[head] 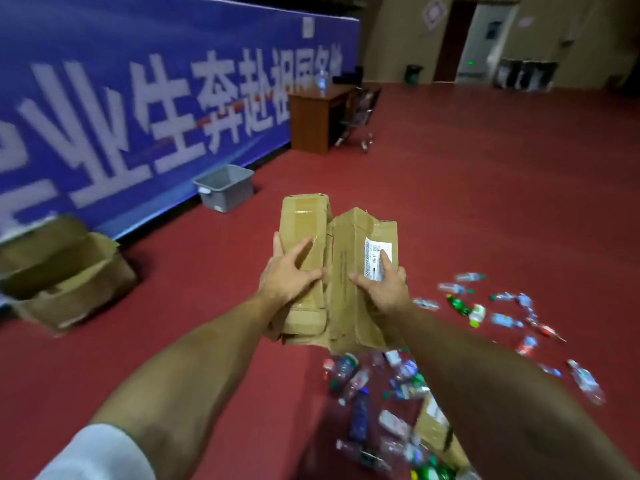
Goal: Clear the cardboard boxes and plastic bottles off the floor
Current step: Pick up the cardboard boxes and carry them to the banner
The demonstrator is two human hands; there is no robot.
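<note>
Gripping flattened cardboard boxes (pixel 346 244) in the air, well apart from blue banner (pixel 104 46); left hand (pixel 289 271), right hand (pixel 381 282), fingers spread wide over top. Plastic bottles (pixel 502 320) strewn on floor farther from banner. Grey tub (pixel 225 199), open carton (pixel 69 271) against banner, contents unclear.

A blue banner (pixel 104 98) with large white characters runs along the left side. 1 grey tub (pixel 225 188) stands open just in front of its lower edge. Farther back, a brown wooden bench (pixel 311 123) sits against the banner, with a metal trolley (pixel 360 116) just beside it. By the beige far wall (pixel 391 36) stands 1 green bin (pixel 414 75), left of a dark doorway (pixel 453 39).
</note>
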